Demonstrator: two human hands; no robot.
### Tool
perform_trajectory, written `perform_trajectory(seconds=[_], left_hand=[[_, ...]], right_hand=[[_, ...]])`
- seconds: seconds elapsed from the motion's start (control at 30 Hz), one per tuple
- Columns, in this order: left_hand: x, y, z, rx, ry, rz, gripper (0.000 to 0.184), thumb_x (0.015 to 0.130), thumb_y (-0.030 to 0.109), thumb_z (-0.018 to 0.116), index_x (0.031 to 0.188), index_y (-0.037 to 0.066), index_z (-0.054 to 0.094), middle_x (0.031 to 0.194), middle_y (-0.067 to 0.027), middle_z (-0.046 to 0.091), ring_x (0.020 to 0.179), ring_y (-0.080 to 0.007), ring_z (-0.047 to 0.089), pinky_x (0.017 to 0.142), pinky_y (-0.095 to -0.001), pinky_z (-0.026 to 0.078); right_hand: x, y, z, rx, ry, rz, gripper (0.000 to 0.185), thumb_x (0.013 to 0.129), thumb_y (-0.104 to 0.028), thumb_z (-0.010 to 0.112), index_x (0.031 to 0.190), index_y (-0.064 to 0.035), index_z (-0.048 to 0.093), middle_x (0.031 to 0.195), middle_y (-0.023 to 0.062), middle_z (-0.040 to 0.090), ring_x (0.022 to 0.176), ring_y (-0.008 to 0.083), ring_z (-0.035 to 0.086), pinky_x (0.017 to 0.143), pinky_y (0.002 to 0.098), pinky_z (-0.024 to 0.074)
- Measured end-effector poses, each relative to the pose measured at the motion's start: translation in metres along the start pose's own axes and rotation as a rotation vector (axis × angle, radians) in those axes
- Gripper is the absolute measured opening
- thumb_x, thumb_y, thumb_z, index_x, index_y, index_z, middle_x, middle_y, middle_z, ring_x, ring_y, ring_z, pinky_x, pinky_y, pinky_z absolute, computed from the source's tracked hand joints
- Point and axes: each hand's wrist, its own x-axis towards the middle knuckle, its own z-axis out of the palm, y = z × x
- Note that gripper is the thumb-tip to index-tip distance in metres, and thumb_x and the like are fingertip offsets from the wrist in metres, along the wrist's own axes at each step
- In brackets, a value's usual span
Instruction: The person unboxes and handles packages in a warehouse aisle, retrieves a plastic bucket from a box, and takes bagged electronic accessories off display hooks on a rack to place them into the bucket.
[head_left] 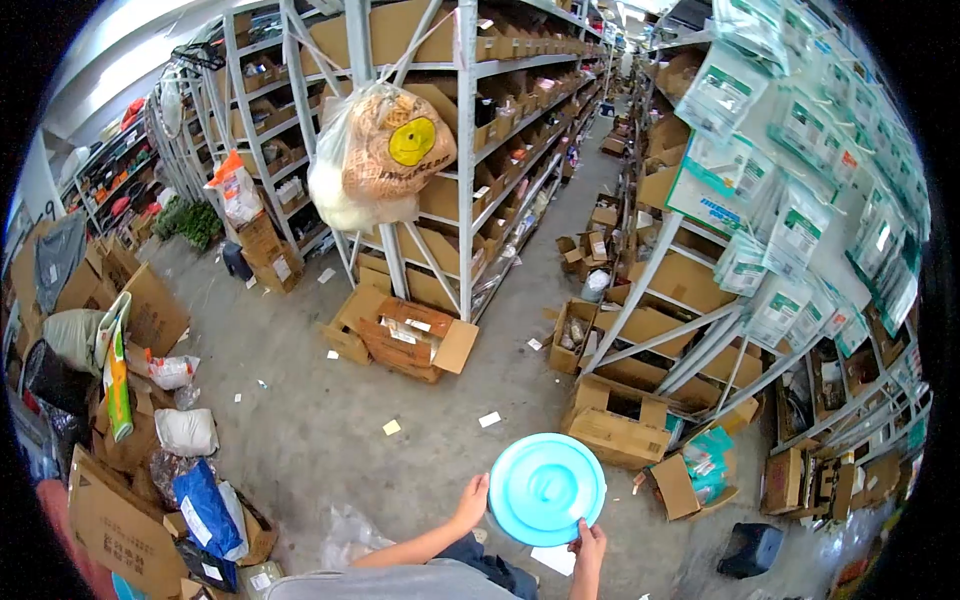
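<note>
A round light-blue plastic lid (546,488) with raised rings and a moulded centre is held out in front of my body; whether a bucket or tub is beneath it cannot be seen. My left hand (472,502) grips its left edge, fingers closed on the rim. At the lower right of the rim, my right hand (588,545) pinches it between thumb and fingers. A white sheet of paper (553,560) lies on the floor just below the lid.
Metal shelves (466,180) full of cardboard boxes line a narrow aisle. An open carton (405,335) sits at the shelf end. Packets hang from a rack (800,190) at right. Parcels and a blue package (208,508) pile up at left. A black bin (750,550) stands lower right.
</note>
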Motion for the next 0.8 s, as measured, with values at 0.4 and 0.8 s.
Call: perform_trajectory(seconds=[0.4, 0.8], left_hand=[[0.021, -0.024, -0.009, -0.244, 0.206, -0.038, 0.023, 0.083, 0.024, 0.044, 0.079, 0.002, 0.045, 0.069, -0.0036, 0.046, 0.061, -0.011, 0.044, 0.054, -0.0244, 0.038], [0.008, -0.003, -0.003, 0.023, 0.181, 0.255, 0.022, 0.082, 0.021, 0.045, 0.082, -0.001, 0.044, 0.067, -0.0118, 0.053, 0.06, -0.016, 0.05, 0.055, -0.0286, 0.04]], right_hand=[[0.035, -0.004, 0.024, -0.252, -0.179, -0.067, 0.032, 0.078, -0.028, 0.051, 0.077, 0.0037, 0.046, 0.056, 0.0093, 0.052, 0.046, 0.02, 0.054, 0.036, 0.0286, 0.0435], [0.028, -0.026, 0.079, -0.837, -0.197, -0.766, 0.033, 0.074, -0.021, 0.054, 0.1, -0.0016, 0.049, 0.101, 0.0206, 0.046, 0.094, 0.0344, 0.043, 0.08, 0.0378, 0.0353]])
